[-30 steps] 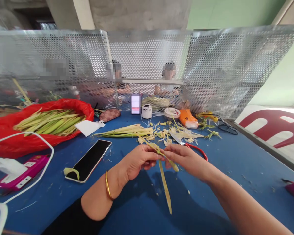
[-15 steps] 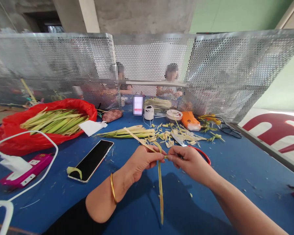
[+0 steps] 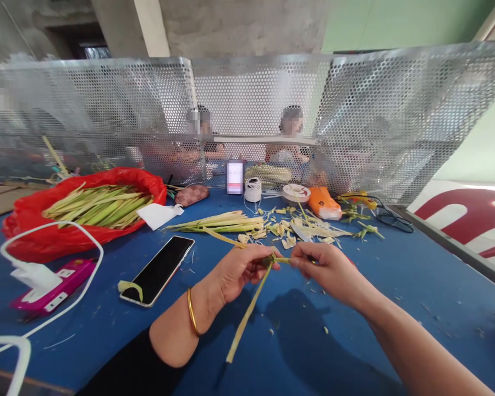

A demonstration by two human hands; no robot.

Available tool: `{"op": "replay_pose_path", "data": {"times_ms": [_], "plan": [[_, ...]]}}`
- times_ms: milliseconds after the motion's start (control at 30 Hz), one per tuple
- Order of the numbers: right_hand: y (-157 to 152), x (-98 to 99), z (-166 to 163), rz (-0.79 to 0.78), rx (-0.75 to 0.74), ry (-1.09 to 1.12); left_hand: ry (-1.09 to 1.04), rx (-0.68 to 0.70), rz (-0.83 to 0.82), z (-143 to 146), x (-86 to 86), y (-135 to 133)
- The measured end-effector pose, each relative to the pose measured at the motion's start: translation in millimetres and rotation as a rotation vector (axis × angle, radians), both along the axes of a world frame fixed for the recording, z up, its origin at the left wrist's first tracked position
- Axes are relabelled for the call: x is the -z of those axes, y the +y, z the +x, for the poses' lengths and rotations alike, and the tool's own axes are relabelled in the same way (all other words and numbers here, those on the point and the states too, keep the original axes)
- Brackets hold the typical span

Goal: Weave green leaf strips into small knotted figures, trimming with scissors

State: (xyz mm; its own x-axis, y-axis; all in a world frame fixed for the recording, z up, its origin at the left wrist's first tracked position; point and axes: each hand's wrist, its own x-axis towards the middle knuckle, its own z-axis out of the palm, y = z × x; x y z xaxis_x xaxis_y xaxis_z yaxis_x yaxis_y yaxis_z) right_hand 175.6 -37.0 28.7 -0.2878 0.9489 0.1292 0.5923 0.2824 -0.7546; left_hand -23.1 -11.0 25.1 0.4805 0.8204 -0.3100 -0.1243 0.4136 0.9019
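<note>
Left hand (image 3: 242, 271): clamped on leaf strip (image 3: 247, 319) at fold (image 3: 271, 259), fingertips together.
Right hand (image 3: 329, 269): pinched on thin stretch (image 3: 284, 260) from same fold, 3 o'clock of left hand.
Leaf strip: above worktop (image 3: 396, 264); stretch between hands along 9-to-3, loose tail (image 3: 237, 342) down to 7; one piece or two unclear.
Fold: nearer left hand, 9 o'clock from right.
Strip bundle (image 3: 223, 222): on worktop, 11 o'clock from left hand.

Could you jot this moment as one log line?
Left hand: holds flat yellowish leaf strips | Right hand: pinches one strip | Nearby: flat black-screened phone, red plastic bag of leaves
</note>
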Motion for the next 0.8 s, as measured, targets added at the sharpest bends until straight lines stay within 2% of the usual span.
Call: {"op": "replay_pose_path", "data": {"times_ms": [233,500,667,800], "plan": [[-0.3,0.2,-1.8,0.006,-0.008,-0.023,0.035,0.006,0.054,2.7,0.7,-1.7],[0.9,-0.7,1.8,0.019,-0.002,-0.026,0.069,-0.062,0.092,3.1,1.9,-2.4],[-2.1,3.7,-10.8,-0.021,0.001,0.142,0.079,-0.053,0.168,3.3,4.2,-2.0],[-5.5,13.5,-26.0,-0.022,0.101,0.272,0.138,-0.072,0.262,7.0,4.2,-4.7]]}}
